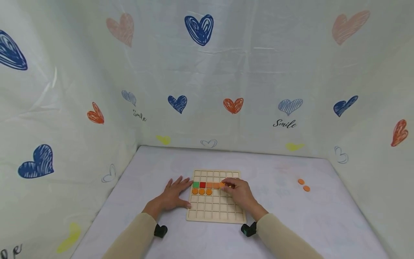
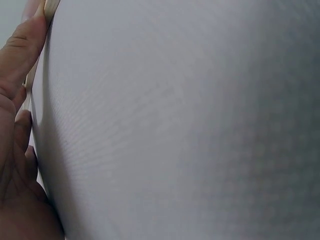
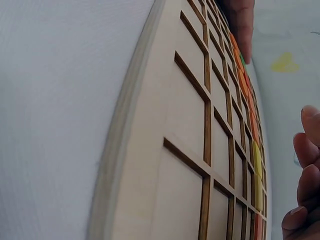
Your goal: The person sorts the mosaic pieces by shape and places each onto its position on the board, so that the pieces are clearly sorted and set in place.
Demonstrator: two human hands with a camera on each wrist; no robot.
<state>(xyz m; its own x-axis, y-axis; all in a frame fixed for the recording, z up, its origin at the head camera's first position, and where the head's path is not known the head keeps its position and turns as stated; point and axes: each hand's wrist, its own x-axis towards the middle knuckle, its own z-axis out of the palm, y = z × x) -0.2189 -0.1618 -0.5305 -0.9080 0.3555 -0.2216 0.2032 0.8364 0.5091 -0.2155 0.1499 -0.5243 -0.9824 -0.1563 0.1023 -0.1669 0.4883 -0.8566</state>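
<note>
A square wooden grid board (image 1: 213,213) lies on the table. One row holds a green tile (image 1: 196,184), a red tile (image 1: 202,185) and orange tiles (image 1: 212,185); three orange discs (image 1: 202,192) sit in the row nearer me. My left hand (image 1: 173,196) lies flat with spread fingers at the board's left edge, its thumb (image 2: 22,52) against the side. Over the tile row, my right hand (image 1: 240,192) pinches an orange disc (image 1: 222,185) between thumb and fingertips. In the right wrist view, yellow tiles (image 3: 258,175) show in the row beneath that hand.
Two loose orange discs (image 1: 303,185) lie on the white table cover (image 1: 284,212), right of the board. A pale curtain (image 1: 207,75) printed with hearts rises behind the table and along both sides.
</note>
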